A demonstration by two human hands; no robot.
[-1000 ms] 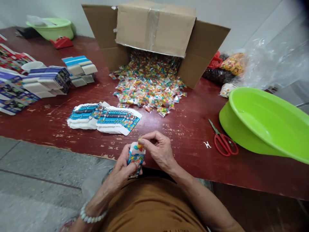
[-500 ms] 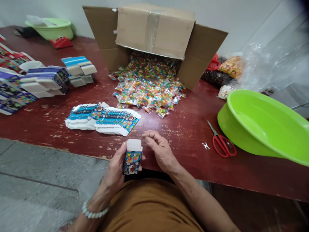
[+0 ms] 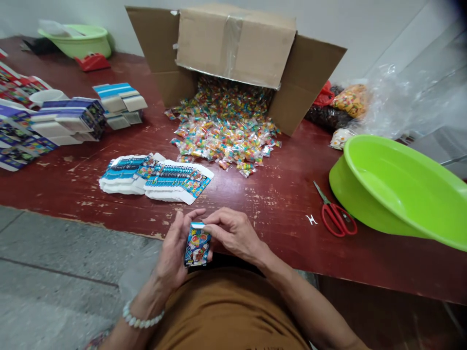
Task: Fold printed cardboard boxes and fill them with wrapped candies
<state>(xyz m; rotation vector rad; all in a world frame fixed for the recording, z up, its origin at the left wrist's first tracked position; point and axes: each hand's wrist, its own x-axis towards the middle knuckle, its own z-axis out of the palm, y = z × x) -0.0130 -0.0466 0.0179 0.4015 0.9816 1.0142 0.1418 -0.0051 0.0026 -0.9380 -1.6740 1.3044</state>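
Note:
A small blue printed candy box (image 3: 197,248) rests in my left hand (image 3: 174,253), whose fingers wrap behind it, near the table's front edge. At the top of the box, my right hand (image 3: 233,233) pinches the end flap between thumb and fingers, and the flap is folded down over the opening. The inside of the box cannot be seen. Just beyond my hands lie two rows of flat blue cartons (image 3: 175,181). Farther back, a heap of small clear-wrapped colourful candies (image 3: 226,138) spills from a cardboard box (image 3: 237,46).
Red-handled scissors (image 3: 337,218) and a white H-shaped scrap (image 3: 311,219) lie to the right, beside a green basin (image 3: 401,194). Purple cartons (image 3: 69,119), blue-and-white cartons (image 3: 120,104), a red tape dispenser (image 3: 92,62) and another green basin (image 3: 85,43) stand at the left.
My right hand has moved left and down onto the top of the candy box. The white flap that stood up is now folded down.

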